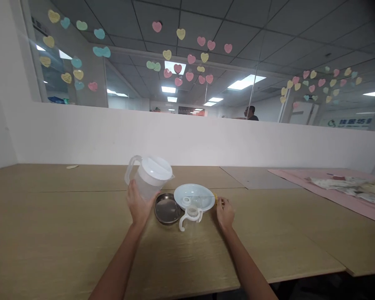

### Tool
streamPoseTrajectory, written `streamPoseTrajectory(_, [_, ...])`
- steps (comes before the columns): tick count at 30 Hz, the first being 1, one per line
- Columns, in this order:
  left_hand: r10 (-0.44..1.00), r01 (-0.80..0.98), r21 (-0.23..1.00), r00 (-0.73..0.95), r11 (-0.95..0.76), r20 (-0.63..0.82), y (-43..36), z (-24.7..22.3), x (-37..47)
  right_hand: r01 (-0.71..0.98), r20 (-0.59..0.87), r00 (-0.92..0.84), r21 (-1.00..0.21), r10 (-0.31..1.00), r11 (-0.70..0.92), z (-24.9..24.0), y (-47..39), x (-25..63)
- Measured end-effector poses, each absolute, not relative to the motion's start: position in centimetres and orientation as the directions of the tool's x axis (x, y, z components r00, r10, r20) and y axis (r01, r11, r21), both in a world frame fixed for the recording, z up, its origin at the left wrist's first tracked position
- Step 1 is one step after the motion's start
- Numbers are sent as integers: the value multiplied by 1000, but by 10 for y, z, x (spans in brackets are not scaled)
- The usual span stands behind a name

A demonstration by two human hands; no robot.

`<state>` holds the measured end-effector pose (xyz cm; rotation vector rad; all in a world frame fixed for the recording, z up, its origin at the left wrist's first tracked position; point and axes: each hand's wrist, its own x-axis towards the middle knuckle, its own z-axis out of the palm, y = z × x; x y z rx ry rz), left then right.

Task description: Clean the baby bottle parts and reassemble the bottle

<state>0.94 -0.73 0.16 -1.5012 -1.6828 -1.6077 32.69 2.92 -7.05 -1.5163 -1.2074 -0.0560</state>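
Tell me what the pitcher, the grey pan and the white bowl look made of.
Pitcher: likely plastic with a frosted finish, since its wall is translucent.
Grey pan: probably metal, fairly shiny, going by its reflective sheen and bright rim.
White bowl: smooth and apparently glossy, with an opaque surface; ceramic or plastic, hard to tell.

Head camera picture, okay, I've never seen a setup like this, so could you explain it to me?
There's no machine: a person works bare-handed, filmed by a camera on their head that looks forward and down. The left hand holds a cloudy, lidded pitcher. The right hand is beside the white bowl and seems to pinch something yellow, too small to name. Also on the table are a metal pan and a white hooked piece.
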Motion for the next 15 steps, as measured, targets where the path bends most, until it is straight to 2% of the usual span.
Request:
streamPoseTrajectory(3, [346, 937, 271, -185, -219, 920, -6, -3, 17, 677, 587, 446, -715, 676, 175, -72, 29, 326])
streamPoseTrajectory(6, [351, 963, 155, -70, -220, 934, -4, -10, 23, 704, 581, 387, -687, 716, 178, -71, 27, 325])
streamPoseTrajectory(9, [371, 971, 104, -18, -214, 929, -3, -14, 26, 730, 560, 350, -665, 751, 155, -69, 24, 324])
streamPoseTrajectory(15, [382, 979, 77, 0, -186, 924, -5, -14, 27, 761, 458, 351, -648, 817, 36, -65, 19, 321])
